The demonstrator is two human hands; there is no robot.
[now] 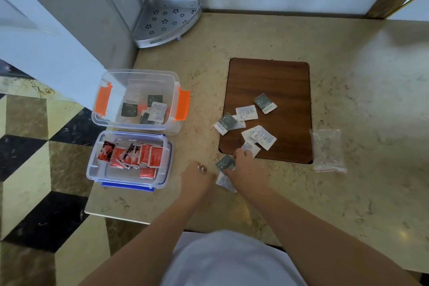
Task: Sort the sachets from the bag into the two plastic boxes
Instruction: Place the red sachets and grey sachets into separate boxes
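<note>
Several grey-and-white sachets lie loose on a brown wooden board. My right hand holds a grey sachet just off the board's near left corner, with white sachets under it. My left hand is beside it, fingers curled, touching those sachets' left edge. The box with orange clips holds a few grey and white sachets. In front of it, the box with blue clips holds several red sachets. An empty clear zip bag lies right of the board.
A marble counter carries everything; its left edge drops to a chequered floor. A metal corner shelf stands at the back against the wall. A white cabinet rises behind the boxes.
</note>
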